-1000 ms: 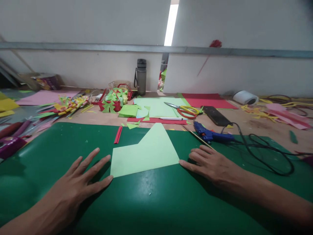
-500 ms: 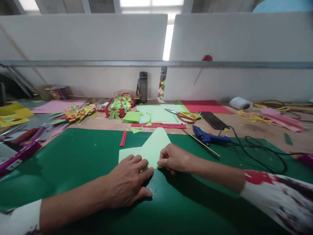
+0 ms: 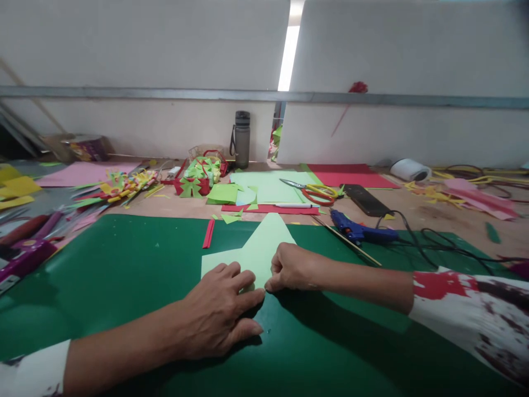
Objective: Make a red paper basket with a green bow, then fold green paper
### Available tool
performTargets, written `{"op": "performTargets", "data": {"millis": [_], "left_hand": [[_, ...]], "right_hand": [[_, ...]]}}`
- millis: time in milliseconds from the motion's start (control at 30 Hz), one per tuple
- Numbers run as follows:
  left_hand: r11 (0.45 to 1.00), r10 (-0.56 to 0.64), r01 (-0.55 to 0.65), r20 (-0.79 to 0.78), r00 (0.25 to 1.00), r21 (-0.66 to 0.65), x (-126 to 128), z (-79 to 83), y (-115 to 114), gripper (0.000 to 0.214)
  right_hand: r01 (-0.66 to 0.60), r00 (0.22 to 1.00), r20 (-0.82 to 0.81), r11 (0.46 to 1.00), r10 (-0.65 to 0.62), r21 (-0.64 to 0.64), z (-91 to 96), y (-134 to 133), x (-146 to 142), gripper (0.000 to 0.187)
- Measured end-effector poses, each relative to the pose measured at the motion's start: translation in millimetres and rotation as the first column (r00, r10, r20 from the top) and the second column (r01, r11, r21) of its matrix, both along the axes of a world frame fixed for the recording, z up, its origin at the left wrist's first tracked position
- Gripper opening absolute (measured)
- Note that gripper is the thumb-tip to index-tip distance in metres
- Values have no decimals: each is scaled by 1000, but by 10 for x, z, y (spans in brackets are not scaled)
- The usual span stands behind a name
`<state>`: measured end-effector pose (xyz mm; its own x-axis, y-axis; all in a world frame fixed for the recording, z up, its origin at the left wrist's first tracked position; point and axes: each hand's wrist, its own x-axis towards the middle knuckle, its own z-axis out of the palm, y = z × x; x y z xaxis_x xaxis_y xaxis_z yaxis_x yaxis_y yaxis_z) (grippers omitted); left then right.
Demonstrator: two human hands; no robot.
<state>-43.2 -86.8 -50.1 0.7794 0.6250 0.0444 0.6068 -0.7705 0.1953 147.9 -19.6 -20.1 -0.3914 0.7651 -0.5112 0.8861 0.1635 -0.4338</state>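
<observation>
A pale green sheet of paper (image 3: 264, 240) with a pointed, folded-looking top lies on the green cutting mat (image 3: 136, 298). My left hand (image 3: 221, 309) rests over its lower left edge, fingers spread and palm down. At the lower right edge of the paper, my right hand (image 3: 292, 267) is closed in a pinch on it, its thumb pointing towards my left fingertips. The bottom edge is partly covered by both hands. A short folded red paper strip (image 3: 209, 234) lies on the mat behind my left hand.
Scissors (image 3: 312, 192) lie on pale green sheets behind the mat. At the right are a blue glue gun (image 3: 361, 229) with its cord, a thin stick (image 3: 347, 241) and a black phone (image 3: 366, 199). A dark bottle (image 3: 242, 140) stands by the white partition.
The camera view has tipped slightly downward. My left fingertips have slid a little to the right along the paper's lower edge, and my right hand keeps its pinch.
</observation>
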Motion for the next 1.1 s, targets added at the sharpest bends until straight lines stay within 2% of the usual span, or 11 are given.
{"op": "performTargets", "data": {"millis": [167,400,633,900,1000,1100], "left_hand": [[999,35,-35,57,998,5,-115,-34,-36,31],[986,96,-111,124,988,124,-443,-107,-153,31],[977,75,-82,44,996,199,-610,-63,-221,24],[918,158,-210,176,972,335,-796,-201,-359,27],[923,147,-208,204,968,324,-784,-134,-370,24],[943,117,-176,214,970,283,-544,-24,-300,22]], "right_hand": [[11,1000,0,1000,-11,9,-31,1,74,21],[63,998,-23,998,-63,-7,-122,74,387,22],[122,992,-35,992,-121,40,-164,117,719,23],[131,991,-24,986,-129,104,-186,119,973,19],[105,994,2,982,-107,154,-145,94,993,20],[46,998,24,948,-56,316,-58,11,916,21]]}}
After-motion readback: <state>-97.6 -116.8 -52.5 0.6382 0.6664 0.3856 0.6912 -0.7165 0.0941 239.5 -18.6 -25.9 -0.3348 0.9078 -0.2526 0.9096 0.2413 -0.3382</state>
